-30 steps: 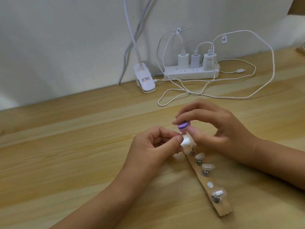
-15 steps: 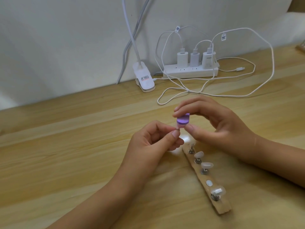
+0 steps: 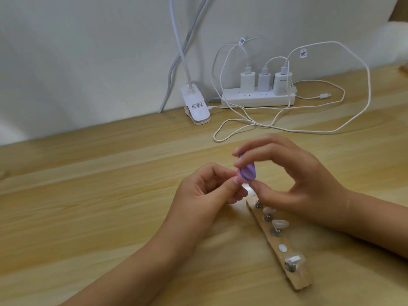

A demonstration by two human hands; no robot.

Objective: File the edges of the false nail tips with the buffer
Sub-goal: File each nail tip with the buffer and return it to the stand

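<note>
Purple buffer (image 3: 248, 172) sits pinched between the curled thumb and forefinger of the right hand (image 3: 298, 184), raised over the middle of the table (image 3: 88, 195), its lower end against the left thumb tip. The left hand (image 3: 205, 193) has its fingers curled in, thumb pressed to forefinger, pinching a single nail tip (image 3: 245, 187), blurred and mostly hidden. Just beside both hands, toward the near right edge, lies a wooden strip (image 3: 298, 282) carrying three more nail tips (image 3: 280, 223) on little pegs. A power strip (image 3: 258, 100) and white cables (image 3: 309, 129) lie at the far edge.
</note>
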